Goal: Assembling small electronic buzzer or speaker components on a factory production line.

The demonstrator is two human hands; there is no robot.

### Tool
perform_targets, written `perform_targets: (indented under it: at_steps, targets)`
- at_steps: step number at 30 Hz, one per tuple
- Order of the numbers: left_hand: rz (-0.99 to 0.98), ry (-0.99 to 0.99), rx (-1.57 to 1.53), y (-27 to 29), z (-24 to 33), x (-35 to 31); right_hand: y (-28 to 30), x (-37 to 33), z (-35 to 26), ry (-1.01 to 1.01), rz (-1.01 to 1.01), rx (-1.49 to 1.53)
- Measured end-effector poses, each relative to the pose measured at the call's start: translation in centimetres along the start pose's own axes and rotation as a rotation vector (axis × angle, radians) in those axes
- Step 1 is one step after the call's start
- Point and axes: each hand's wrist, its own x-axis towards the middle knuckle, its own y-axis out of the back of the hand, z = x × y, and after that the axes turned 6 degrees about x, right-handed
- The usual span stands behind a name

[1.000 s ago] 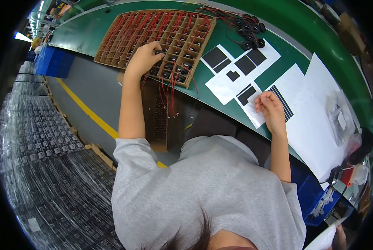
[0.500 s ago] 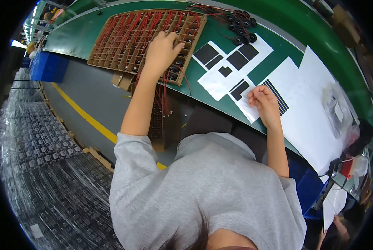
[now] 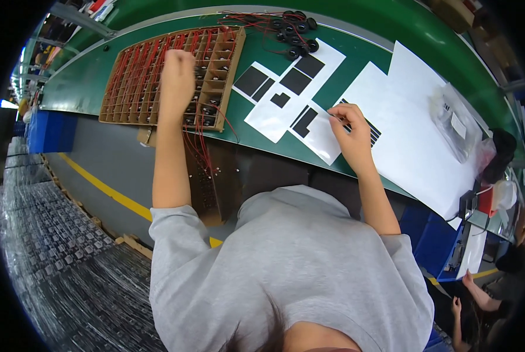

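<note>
My left hand is above the shallow cardboard box, its fingers curled in. Whatever they may hold is hidden. Narrow compartments divide the box, filled with red wires and small black round parts. My right hand hovers at the left edge of a sheet with black strips, thumb and fingers drawn together. Anything between those fingertips is too small to make out. Beside that hand lies a white sheet bearing a black L-shaped piece.
More white sheets with black pieces lie on the green table. Black round parts with red wires are heaped at the back. Large white paper and a clear plastic bag lie right. Another person's hand shows lower right.
The view has shifted. My left hand has moved left over the box, and its fingers have curled in. My right hand has moved to the strip sheet; the pale piece at its fingers no longer shows.
</note>
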Motion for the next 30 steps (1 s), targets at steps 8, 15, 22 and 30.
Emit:
perform_targets:
  at_steps: [8, 15, 22, 30]
  targets:
    - [-0.352, 0.377, -1.069, 0.3, 8.1, -2.4, -2.6, -1.4, -0.2, 0.21, -0.047, -0.522]
    - [-0.75, 0.884, -1.535, -6.3, 9.0, -9.6, -4.1, -1.8, 0.2, 0.274, 0.008, -0.582]
    - [-0.607, 0.497, -1.249, -8.9, 7.8, -11.4, -4.4, -2.0, 0.2, 0.201, 0.014, -0.587]
    - [-0.571, 0.406, -1.113, -9.4, 7.7, -11.6, -4.4, -1.8, 0.1, 0.24, 0.01, -0.59]
